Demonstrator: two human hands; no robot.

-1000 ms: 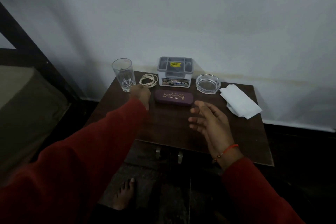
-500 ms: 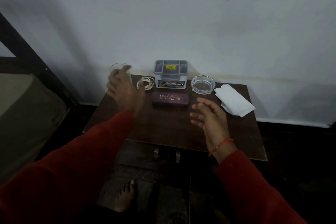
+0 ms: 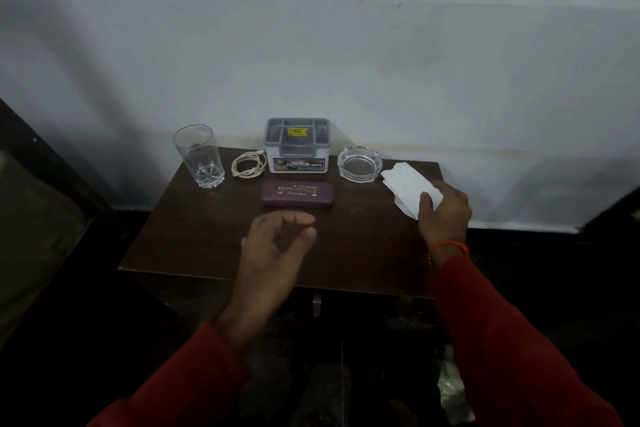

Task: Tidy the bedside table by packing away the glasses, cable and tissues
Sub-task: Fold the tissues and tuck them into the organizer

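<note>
A shut purple glasses case (image 3: pixel 297 194) lies in the middle of the dark wooden bedside table (image 3: pixel 194 239). Behind it stands a grey compartment box (image 3: pixel 297 146), with a coiled white cable (image 3: pixel 247 165) at its left. White tissues (image 3: pixel 407 185) lie at the table's right edge. My right hand (image 3: pixel 445 211) rests on the tissues' near end, thumb on top and fingers closing around them. My left hand (image 3: pixel 277 243) hovers just in front of the glasses case, fingers loosely curled, holding nothing.
A tall drinking glass (image 3: pixel 199 156) stands at the table's back left. A clear glass ashtray (image 3: pixel 359 164) sits between the box and the tissues. A white wall runs right behind the table. A bed edge (image 3: pixel 31 218) is to the left.
My left hand came away from the drinking glass and back to the table's middle. My right hand moved right onto the tissues.
</note>
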